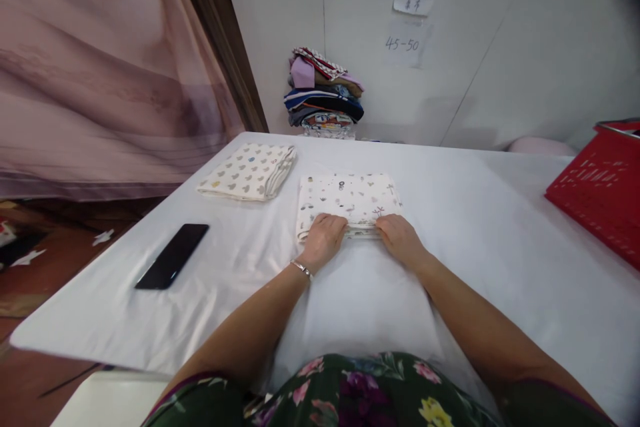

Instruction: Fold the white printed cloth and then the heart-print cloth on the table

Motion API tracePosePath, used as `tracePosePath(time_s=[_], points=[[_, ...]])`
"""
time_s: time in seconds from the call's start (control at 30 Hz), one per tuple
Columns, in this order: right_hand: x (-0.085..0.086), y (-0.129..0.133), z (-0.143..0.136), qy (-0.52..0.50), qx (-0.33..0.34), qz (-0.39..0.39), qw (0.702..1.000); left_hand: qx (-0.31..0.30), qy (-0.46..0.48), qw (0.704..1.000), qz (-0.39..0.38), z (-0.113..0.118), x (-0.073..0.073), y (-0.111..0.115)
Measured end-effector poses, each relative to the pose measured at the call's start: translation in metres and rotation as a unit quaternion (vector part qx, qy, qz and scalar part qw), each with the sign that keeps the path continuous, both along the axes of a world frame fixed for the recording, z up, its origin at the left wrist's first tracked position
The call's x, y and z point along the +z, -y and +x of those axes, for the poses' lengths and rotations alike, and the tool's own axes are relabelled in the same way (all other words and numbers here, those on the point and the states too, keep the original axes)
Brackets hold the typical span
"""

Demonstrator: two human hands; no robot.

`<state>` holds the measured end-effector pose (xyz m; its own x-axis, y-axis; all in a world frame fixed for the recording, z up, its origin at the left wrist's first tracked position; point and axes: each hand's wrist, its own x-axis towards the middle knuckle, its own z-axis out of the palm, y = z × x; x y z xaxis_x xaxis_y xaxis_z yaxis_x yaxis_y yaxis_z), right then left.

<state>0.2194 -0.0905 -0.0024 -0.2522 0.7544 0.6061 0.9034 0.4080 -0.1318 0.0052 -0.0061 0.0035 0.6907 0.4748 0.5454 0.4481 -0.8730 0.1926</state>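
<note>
In front of me on the white-covered table (480, 227) lies a folded white cloth (345, 195) printed with small dark figures. My left hand (325, 235) grips its near edge left of the middle, fingers curled over the top layer. At the right part of the same edge, my right hand (400, 235) pinches the cloth too. Several layers show along the fold between my hands. Farther off to the left rests another folded cloth (250, 170), cream with grey printed shapes, touched by neither hand.
A black phone (173, 257) lies on the table at the left. At the right edge stands a red perforated basket (600, 187). Behind the table, a stack of folded fabrics (325, 93) rises against the wall. A pink curtain (110, 67) hangs at the left.
</note>
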Motion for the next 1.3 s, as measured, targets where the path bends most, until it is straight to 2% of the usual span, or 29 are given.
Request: tracePosePath(time_s=[0.17, 0.37, 0.67, 1.07, 1.3], points=[[-0.0027, -0.0001, 0.0014, 0.031, 0.003, -0.023, 0.999, 0.008, -0.045, 0.999, 0.008, -0.0007, -0.0014, 0.0021], [0.0005, 0.0024, 0.0021, 0.070, 0.004, -0.074, 0.995, -0.001, -0.047, 0.998, 0.028, -0.0028, -0.0039, 0.0020], [-0.0020, 0.0031, 0.0050, 0.058, 0.017, -0.067, 0.996, -0.038, -0.076, 0.996, 0.007, -0.0071, 0.0000, 0.0068], [0.0019, 0.0046, 0.0010, 0.031, 0.013, -0.069, 0.997, -0.010, -0.032, 0.999, 0.019, -0.0030, -0.0039, 0.0031], [0.0012, 0.0044, 0.0017, 0.034, 0.012, -0.072, 0.997, -0.022, -0.059, 0.998, 0.015, -0.0047, -0.0039, 0.0044]])
